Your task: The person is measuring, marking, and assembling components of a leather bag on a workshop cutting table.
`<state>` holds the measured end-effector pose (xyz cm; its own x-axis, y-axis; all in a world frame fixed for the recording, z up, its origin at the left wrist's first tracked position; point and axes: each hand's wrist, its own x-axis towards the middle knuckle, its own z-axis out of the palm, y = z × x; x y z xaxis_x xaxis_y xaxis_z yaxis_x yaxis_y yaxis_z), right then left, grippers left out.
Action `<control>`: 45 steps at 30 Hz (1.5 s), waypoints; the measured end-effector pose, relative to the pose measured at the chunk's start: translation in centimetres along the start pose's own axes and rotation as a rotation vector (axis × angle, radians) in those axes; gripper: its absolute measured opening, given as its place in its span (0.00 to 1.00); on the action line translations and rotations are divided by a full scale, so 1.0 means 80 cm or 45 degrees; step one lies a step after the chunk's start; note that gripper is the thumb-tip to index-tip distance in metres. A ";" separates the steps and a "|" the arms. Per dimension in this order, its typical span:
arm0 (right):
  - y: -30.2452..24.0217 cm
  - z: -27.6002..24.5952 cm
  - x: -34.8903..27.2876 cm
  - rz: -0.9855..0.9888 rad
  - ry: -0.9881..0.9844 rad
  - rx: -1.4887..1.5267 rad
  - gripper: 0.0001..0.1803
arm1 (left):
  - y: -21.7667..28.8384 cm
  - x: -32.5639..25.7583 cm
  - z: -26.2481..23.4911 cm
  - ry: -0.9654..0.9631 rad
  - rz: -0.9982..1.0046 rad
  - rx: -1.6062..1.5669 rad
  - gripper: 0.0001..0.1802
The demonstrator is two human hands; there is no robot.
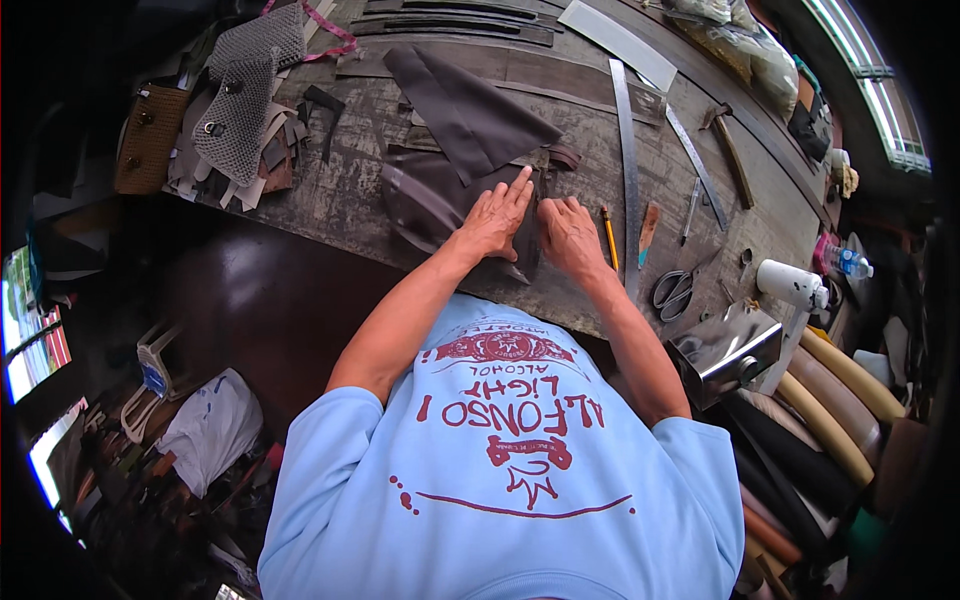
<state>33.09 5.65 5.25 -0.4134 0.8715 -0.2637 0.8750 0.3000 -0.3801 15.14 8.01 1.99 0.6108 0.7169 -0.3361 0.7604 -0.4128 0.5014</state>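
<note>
My left hand (pixel 492 222) lies flat, fingers stretched out, on a dark brown sheet of leather or similar material (pixel 420 195) near the table's front edge. Close beside it, my right hand (pixel 572 238) is closed at the right edge of that sheet; whatever its fingers hold is hidden. A second dark brown piece (pixel 465 110), roughly triangular, overlaps the sheet at the far side. Just past the right hand sits a small rolled brown strip (pixel 564 157). To the right are a yellow pencil (pixel 609 238) and a long steel ruler (pixel 625 150).
The worn wooden table (pixel 345 205) also bears scissors (pixel 674 292), a hammer (pixel 735 155), a second ruler (pixel 697 165) and a pen-like tool (pixel 690 212). A white bottle (pixel 792 285) and metal can (pixel 730 350) stand right. Woven grey pieces (pixel 235 125) lie left. Material rolls (pixel 825 400) lean lower right.
</note>
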 end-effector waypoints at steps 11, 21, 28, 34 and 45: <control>-0.003 0.054 -0.052 -0.097 0.365 0.116 0.18 | 0.000 -0.001 -0.004 -0.019 -0.021 0.051 0.73; -0.035 0.051 -0.126 -0.373 0.186 -0.264 0.09 | -0.001 0.003 -0.005 -0.082 -0.053 0.054 0.74; -0.052 0.079 -0.122 -0.261 0.201 -0.087 0.10 | -0.003 0.006 -0.004 -0.021 -0.002 0.118 0.73; -0.061 0.073 -0.124 -0.213 0.363 0.121 0.17 | -0.012 0.001 0.001 0.035 0.021 0.059 0.62; -0.076 0.097 -0.081 -0.148 0.454 -0.078 0.28 | -0.058 0.027 0.014 0.185 0.131 -0.628 0.34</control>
<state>28.47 -4.80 2.39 -0.4064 0.9074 0.1071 0.8454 0.4179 -0.3327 13.18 10.82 -1.98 0.6135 0.7715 -0.1687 0.4824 -0.1970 0.8535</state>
